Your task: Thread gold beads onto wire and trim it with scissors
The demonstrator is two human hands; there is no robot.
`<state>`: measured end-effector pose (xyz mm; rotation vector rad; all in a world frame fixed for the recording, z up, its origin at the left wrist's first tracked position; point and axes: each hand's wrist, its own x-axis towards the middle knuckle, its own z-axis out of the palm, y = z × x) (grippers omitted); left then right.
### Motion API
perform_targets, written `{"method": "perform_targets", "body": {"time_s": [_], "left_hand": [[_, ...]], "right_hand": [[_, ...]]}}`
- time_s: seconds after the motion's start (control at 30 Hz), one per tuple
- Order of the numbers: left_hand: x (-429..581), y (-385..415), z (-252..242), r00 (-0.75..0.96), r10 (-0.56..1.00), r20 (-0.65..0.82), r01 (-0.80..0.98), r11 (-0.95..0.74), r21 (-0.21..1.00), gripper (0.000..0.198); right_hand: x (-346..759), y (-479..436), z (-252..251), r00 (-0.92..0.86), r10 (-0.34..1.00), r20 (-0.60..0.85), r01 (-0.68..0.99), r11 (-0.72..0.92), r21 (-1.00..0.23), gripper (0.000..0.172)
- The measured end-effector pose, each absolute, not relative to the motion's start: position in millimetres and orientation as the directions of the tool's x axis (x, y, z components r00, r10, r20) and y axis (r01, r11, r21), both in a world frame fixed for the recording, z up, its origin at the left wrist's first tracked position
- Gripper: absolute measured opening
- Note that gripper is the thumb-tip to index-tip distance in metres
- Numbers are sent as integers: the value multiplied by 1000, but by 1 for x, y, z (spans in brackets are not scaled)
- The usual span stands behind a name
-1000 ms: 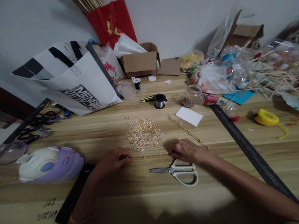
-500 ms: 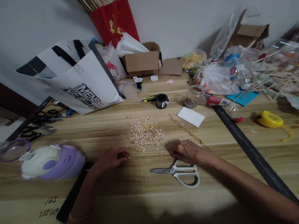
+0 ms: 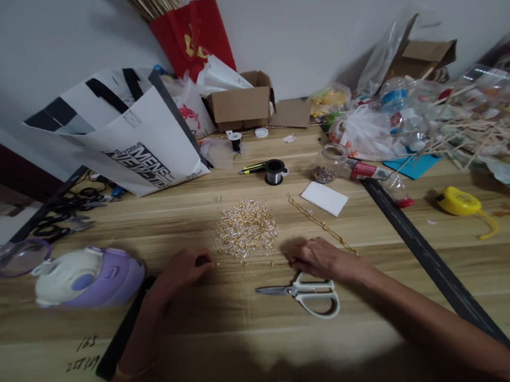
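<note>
A thin gold beaded chain [image 3: 258, 264] runs across the wood between both hands. At its left end the fingers of my left hand [image 3: 188, 270] are pinched together on it. My right hand [image 3: 314, 257] is closed on the other end, its fingertips partly hidden under the hand. Just behind the chain lies a heap of clear and gold beaded pieces [image 3: 246, 228]. A second gold chain [image 3: 320, 223] stretches diagonally behind my right hand. White-handled scissors [image 3: 314, 295] rest in front of that hand, blades pointing left.
A purple and cream bottle [image 3: 90, 278] lies at left by a dark flat object [image 3: 112, 355]. Behind stand a wire spool [image 3: 274, 172], a white card [image 3: 325, 198], a jar of beads [image 3: 325, 168] and a large paper bag [image 3: 140, 142]. A yellow tape measure [image 3: 459, 201] sits at right.
My left hand has shifted slightly left and away from me, with the chain's left end following. My right hand has stayed nearly in place.
</note>
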<state>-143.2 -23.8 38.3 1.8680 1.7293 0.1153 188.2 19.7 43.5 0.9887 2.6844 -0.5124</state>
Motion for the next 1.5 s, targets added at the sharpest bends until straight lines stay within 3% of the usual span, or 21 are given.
{"method": "perform_targets", "body": {"time_s": [0.3,0.8,1.5], "left_hand": [[-147,-24,39,116,928,-354,924,30,381,21],[-158,-27,46,187,923,-337,887,-11,461,31],[-168,-27,42,129,956,-265,894,3,448,35]], "right_hand": [[189,19,32,-766,577,-283,642,714,-281,17],[186,16,41,-766,575,-289,642,713,-282,19],[190,19,39,-782,563,-268,623,726,-292,19]]}}
